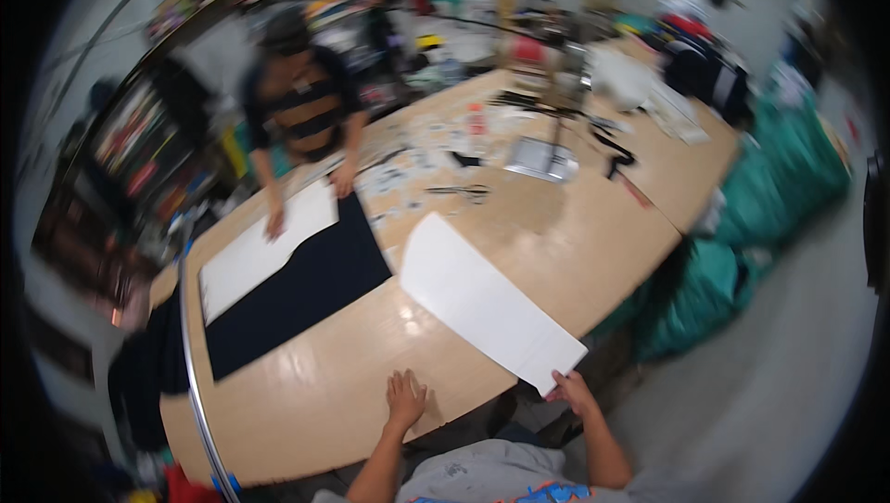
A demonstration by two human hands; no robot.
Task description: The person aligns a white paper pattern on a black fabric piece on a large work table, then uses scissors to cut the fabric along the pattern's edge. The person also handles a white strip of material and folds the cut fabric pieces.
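Note:
In the head view my left hand (406, 401) rests on the bare near part of the light wooden table (315, 420), its fingers apart and holding nothing. My right hand (570, 390) is closed on the lower right corner of a large white pattern sheet (491, 299), which lies diagonally on the table. To the left, dark navy fabric (315, 299) lies flat, partly covered by a second white pattern piece (250, 253). A co-worker (301, 104) stands across the table, both hands on that piece and fabric.
Scissors (454, 190), a metal plate (538, 158) and scattered scraps lie mid-table. A metal rail (195, 364) crosses the left end, beside hanging dark fabric (139, 382). Green sacks (695, 299) stand right of the table. White cloth (630, 86) and piled garments occupy the far right.

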